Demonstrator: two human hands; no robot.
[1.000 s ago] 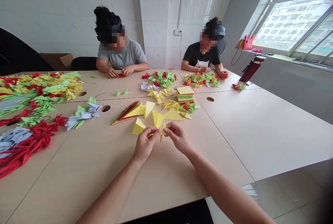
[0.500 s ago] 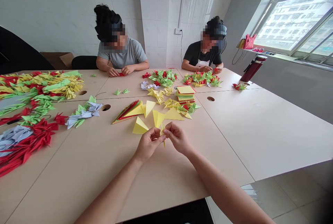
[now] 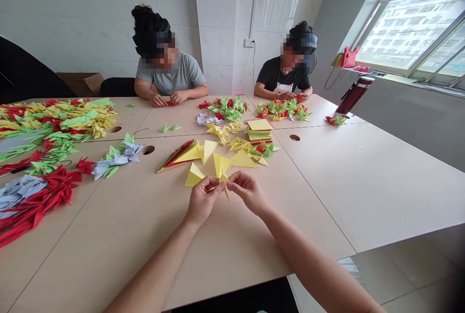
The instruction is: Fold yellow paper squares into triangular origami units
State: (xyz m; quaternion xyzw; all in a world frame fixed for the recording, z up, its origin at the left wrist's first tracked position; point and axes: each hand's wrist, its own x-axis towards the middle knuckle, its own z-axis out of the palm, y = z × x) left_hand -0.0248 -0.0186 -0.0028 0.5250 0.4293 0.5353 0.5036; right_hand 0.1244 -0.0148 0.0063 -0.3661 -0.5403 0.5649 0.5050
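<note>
"Where's the folded yellow paper (image 3: pixel 224 178)?"

"Held over the worktop (image 3: pixel 232 250), between the left hand (image 3: pixel 204 200) and the right hand (image 3: pixel 250 193)."

"And the fingers?"

"Pinched on it from both sides, thumbs toward the wearer."

"What's around it?"

"From the paper: a creased yellow sheet (image 3: pixel 220 163) just beyond at twelve o'clock, a fan of coloured sheets (image 3: pixel 178 156) at ten, a stack of square papers (image 3: pixel 259 134) at one, and a dark red flask (image 3: pixel 352 98) well apart at two."
</note>
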